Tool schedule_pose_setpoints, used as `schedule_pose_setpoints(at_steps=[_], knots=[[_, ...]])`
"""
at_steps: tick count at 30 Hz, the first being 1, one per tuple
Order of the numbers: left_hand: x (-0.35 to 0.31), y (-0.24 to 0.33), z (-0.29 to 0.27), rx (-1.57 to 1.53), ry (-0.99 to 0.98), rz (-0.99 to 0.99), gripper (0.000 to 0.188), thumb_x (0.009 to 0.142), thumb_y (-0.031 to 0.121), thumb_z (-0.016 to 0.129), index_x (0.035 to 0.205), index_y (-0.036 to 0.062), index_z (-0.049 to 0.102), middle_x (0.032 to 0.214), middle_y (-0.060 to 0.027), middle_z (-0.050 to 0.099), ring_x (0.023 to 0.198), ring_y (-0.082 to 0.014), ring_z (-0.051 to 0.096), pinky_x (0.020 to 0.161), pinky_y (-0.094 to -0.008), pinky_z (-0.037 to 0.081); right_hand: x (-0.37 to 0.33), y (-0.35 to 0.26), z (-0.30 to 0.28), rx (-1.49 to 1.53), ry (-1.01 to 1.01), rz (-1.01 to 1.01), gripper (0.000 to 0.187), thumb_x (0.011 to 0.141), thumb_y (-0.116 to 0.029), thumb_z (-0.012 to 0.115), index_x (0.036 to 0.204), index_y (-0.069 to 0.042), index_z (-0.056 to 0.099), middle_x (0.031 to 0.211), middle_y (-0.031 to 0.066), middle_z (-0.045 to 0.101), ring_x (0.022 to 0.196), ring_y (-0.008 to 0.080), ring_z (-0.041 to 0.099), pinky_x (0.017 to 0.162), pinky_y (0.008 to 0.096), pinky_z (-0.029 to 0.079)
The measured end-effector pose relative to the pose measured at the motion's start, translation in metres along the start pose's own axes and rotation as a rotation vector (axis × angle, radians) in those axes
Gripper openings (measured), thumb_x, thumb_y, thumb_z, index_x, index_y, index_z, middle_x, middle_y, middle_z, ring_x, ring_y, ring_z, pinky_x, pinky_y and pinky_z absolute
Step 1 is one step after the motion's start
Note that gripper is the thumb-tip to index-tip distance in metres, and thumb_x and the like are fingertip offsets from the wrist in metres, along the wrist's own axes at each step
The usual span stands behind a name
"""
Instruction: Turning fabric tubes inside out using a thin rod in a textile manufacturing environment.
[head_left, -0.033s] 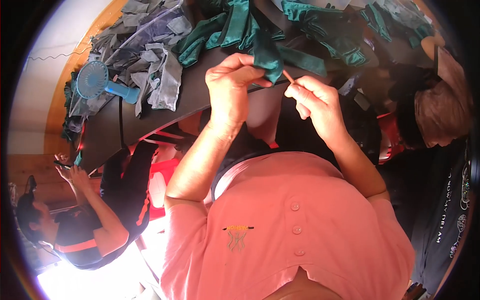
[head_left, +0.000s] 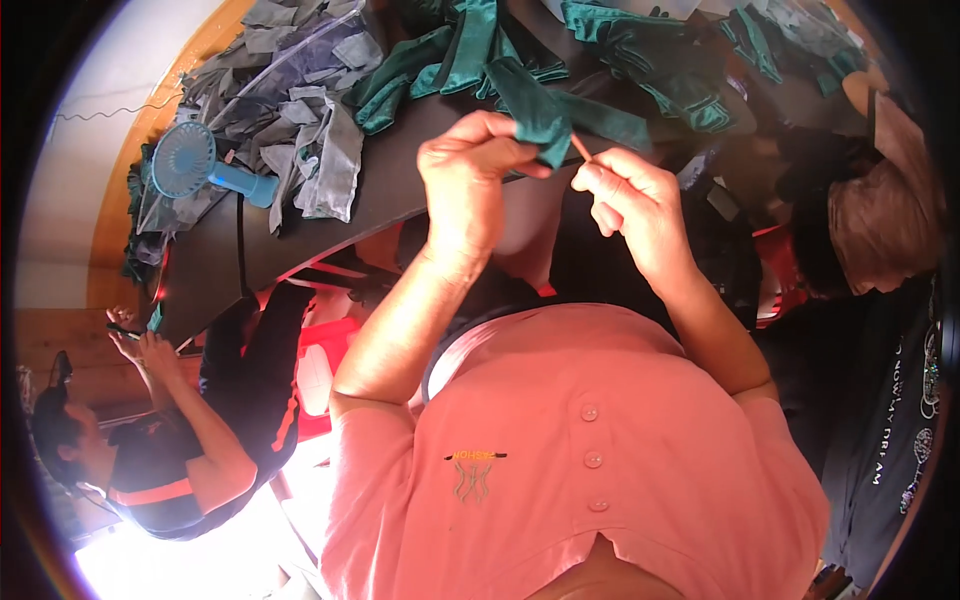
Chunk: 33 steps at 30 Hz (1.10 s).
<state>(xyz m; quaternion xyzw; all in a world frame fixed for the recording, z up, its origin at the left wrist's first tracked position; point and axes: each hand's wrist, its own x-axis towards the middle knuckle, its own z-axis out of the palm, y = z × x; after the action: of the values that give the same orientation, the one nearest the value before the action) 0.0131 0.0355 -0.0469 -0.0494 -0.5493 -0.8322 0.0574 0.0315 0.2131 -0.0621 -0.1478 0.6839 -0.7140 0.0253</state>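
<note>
A dark green, shiny velvet-like fabric strip is pinched in my left hand, its upper end tilting to the left over the table edge. My right hand closes around a thin brownish stick. The stick's far tip meets the strip's right side; whether it goes inside the cloth I cannot tell. Behind my hands, more green fabric strips lie heaped on the dark table. Another pile of green strips is farther right.
Grey fabric pieces are piled at the table's left, beside a small blue fan. A person sits at the left holding a small green piece. Another person's sleeve shows at the right. Red stools stand below the table.
My left hand has shifted slightly right and down with the green strip, whose upper end now leans more to the left. The right hand has barely moved.
</note>
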Motion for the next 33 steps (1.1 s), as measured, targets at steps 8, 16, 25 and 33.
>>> schedule_pose_setpoints(at_steps=[8, 16, 25, 33], knots=[[-0.007, -0.008, 0.010, -0.011, -0.130, -0.038, 0.034, 0.071, -0.013, 0.055, 0.103, -0.0076, 0.063, 0.100, -0.0180, 0.067, 0.081, -0.0238, 0.066, 0.060, -0.0298, 0.056, -0.003, -0.003, -0.010, -0.078, -0.012, -0.190, 0.023, 0.096, -0.019, 0.057, 0.090, 0.002, 0.063, 0.065, -0.0009, 0.050, 0.059, 0.0055, 0.042, 0.054, 0.0223, 0.035], [-0.004, 0.021, 0.015, -0.152, -0.137, 0.004, 0.026, 0.081, -0.007, 0.050, 0.104, -0.0119, 0.061, 0.097, -0.0249, 0.066, 0.081, -0.0294, 0.067, 0.064, -0.0336, 0.055, -0.008, -0.009, -0.003, -0.191, 0.027, -0.262, 0.013, 0.093, -0.011, 0.061, 0.091, 0.002, 0.063, 0.065, -0.0011, 0.050, 0.059, 0.0055, 0.044, 0.054, 0.0213, 0.036], [-0.013, 0.014, 0.012, 0.091, -0.061, 0.025, 0.022, 0.076, -0.006, 0.049, 0.091, -0.0082, 0.066, 0.090, -0.0166, 0.069, 0.068, -0.0174, 0.061, 0.057, -0.0261, 0.047, -0.011, -0.002, -0.002, 0.016, 0.014, -0.282, 0.010, 0.090, -0.006, 0.063, 0.089, 0.003, 0.063, 0.068, -0.0003, 0.055, 0.059, 0.0052, 0.045, 0.053, 0.0209, 0.036], [-0.021, 0.046, 0.019, 0.048, -0.032, 0.193, 0.032, 0.080, -0.009, 0.061, 0.112, -0.0045, 0.063, 0.108, -0.0136, 0.065, 0.088, -0.0182, 0.065, 0.066, -0.0252, 0.055, -0.010, 0.001, -0.008, -0.327, 0.111, -0.486, 0.008, 0.088, -0.002, 0.065, 0.091, 0.004, 0.063, 0.072, 0.0030, 0.058, 0.060, 0.0057, 0.046, 0.054, 0.0207, 0.037]])
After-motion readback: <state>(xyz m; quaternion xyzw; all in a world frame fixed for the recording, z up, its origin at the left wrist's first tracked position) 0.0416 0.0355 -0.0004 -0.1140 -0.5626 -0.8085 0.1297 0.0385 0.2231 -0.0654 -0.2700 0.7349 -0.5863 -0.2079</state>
